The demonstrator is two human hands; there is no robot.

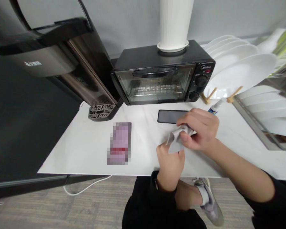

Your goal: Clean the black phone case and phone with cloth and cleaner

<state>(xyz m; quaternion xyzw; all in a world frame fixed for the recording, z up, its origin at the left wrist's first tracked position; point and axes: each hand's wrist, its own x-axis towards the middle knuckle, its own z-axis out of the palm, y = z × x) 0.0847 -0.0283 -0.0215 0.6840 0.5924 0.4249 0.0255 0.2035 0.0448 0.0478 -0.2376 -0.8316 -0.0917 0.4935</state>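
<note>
A thin, crumpled grey-white cloth (176,143) is stretched between my two hands above the front part of the white counter. My left hand (171,165) is closed on its lower left end. The upper right end is pinched between the thumb and fingers of my right hand (201,128). Just behind my right hand lies a flat, dark-framed phone-like slab (169,116), its right end hidden by the fingers. A small white bottle with a blue label (214,109) is beyond my right knuckles, partly covered by them.
A blurred-out phone-shaped item (119,143) lies left on the white counter (143,143). Behind stand a drink dispenser (78,73) and a black toaster oven (154,82) bearing a white pot (175,25). White plates (243,71) fill racks at right. The counter's front edge is close to me.
</note>
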